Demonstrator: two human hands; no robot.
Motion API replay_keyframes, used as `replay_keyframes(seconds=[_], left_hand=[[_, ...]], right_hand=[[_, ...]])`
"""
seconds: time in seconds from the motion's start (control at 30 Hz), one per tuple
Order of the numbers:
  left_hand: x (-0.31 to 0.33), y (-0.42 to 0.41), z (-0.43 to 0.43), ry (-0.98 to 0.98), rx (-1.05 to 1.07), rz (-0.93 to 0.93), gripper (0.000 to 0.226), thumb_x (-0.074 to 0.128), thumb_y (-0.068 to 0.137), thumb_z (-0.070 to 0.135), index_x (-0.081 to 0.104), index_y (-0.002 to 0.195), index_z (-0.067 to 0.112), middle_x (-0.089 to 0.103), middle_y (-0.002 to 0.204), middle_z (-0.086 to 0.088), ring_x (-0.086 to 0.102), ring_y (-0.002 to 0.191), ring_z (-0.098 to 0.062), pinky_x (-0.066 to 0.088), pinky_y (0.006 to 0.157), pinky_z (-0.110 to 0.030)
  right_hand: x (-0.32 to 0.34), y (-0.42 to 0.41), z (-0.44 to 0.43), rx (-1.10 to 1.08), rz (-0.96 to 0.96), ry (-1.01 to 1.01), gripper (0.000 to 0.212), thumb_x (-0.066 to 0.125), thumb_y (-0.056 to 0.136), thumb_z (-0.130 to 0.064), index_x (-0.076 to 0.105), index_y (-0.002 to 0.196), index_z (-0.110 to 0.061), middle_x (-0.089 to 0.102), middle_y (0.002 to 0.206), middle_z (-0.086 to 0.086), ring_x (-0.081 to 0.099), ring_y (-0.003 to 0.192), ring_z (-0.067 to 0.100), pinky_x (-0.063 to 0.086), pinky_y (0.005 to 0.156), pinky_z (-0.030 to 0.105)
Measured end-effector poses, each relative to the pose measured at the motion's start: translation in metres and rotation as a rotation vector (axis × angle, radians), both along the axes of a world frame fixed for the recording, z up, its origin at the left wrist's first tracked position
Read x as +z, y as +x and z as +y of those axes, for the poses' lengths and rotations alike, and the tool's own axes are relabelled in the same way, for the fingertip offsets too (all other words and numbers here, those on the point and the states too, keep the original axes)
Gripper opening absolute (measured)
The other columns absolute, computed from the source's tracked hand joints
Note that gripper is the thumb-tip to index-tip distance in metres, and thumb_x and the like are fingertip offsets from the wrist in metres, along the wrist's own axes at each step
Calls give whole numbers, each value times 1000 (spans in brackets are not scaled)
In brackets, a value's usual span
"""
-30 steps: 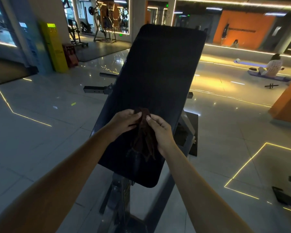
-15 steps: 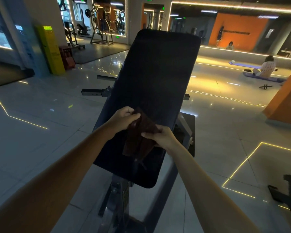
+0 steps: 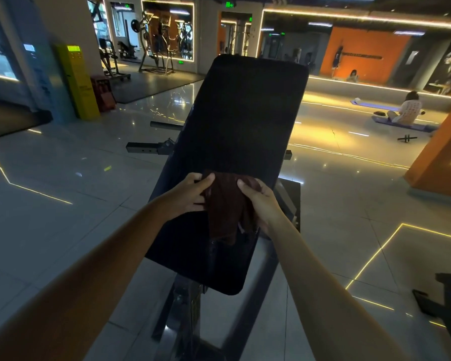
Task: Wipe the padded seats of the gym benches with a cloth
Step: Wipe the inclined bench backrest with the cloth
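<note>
A long black padded bench pad [image 3: 242, 121] runs away from me, tilted upward, on a dark metal frame [image 3: 193, 308]. A dark brown cloth [image 3: 224, 207] hangs over the lower half of the pad. My left hand [image 3: 190, 194] pinches the cloth's upper left corner. My right hand [image 3: 261, 201] grips its upper right edge, with the cloth stretched between both hands. The lower end of the cloth dangles loose against the pad.
Glossy grey floor tiles with glowing yellow lines [image 3: 375, 256] surround the bench. A yellow kiosk [image 3: 78, 82] and weight machines [image 3: 154, 48] stand at the back left. A person sits on a mat [image 3: 406, 110] at the right, near an orange pillar [image 3: 443, 157]. Dark equipment [image 3: 445, 295] sits low right.
The bunched cloth has been spread wider between my hands. My right hand moved up to the cloth's top right edge, and the view has tilted up slightly.
</note>
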State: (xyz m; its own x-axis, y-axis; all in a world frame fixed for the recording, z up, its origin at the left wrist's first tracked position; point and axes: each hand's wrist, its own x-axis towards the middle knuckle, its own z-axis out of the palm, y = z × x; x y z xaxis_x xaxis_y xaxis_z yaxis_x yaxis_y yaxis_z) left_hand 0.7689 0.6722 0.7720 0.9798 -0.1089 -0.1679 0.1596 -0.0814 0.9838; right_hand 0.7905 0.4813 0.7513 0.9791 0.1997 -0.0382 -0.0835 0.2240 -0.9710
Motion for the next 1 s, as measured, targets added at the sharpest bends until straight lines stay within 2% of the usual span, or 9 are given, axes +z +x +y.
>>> replay_keyframes(seconds=[0.1,0.23,0.33,0.43,0.5,0.73,0.83,0.9,1.0], left_hand=[[-9,-5,-5,-77,-124,28,25,64,93,24,62,118,19,72,113,3,67,107,-11,52,90,-25],[-23,-6,-6,-100,-166,115,37,68,89,14,61,126,15,69,123,-1,64,113,-11,52,91,-22],[-20,-3,1,-24,-115,106,39,68,91,18,58,128,14,66,126,-5,65,111,-16,52,93,-27],[-5,-4,9,96,-61,45,33,65,93,21,55,125,20,65,120,-3,65,105,-17,55,81,-26],[1,-5,17,130,-64,16,27,65,93,19,57,118,22,67,115,-3,69,97,-17,57,70,-24],[-2,-7,38,113,-40,-76,40,65,91,8,61,130,19,68,123,-4,63,117,-23,53,97,-40],[6,-7,39,67,-80,-140,28,57,89,-5,76,99,13,64,126,-14,60,119,-32,50,101,-46],[11,-8,40,54,-156,-144,45,48,89,-16,80,76,15,60,133,-16,58,122,-33,48,103,-47],[16,-12,42,161,-196,-111,51,45,94,-15,81,86,20,59,133,-10,57,123,-26,45,107,-45]], right_hand=[[11,-2,1,23,10,28,18,66,95,-22,65,110,-13,73,103,6,71,94,16,57,75,28],[17,2,-6,75,31,83,25,68,93,-23,64,116,-14,69,118,12,66,112,25,53,96,41],[12,5,-22,245,10,64,47,78,83,-12,60,126,-11,65,127,16,62,119,30,49,103,46],[3,4,-34,371,-3,-107,64,72,79,12,57,133,-19,65,128,15,62,119,29,49,101,48],[-2,2,-36,342,11,-182,66,69,78,16,58,131,-21,68,123,16,65,116,29,50,101,50],[2,-3,-29,108,-78,-132,24,66,83,12,74,89,-10,75,98,12,72,91,28,59,81,40],[5,-1,-25,67,-92,-83,55,48,87,21,71,55,-17,75,89,5,71,79,21,58,65,28],[4,0,-23,35,-117,-128,63,39,86,23,70,51,-19,74,79,3,68,75,20,55,64,25],[2,1,-25,20,-132,-184,65,36,86,23,70,51,-21,68,66,2,62,65,18,51,58,23]])
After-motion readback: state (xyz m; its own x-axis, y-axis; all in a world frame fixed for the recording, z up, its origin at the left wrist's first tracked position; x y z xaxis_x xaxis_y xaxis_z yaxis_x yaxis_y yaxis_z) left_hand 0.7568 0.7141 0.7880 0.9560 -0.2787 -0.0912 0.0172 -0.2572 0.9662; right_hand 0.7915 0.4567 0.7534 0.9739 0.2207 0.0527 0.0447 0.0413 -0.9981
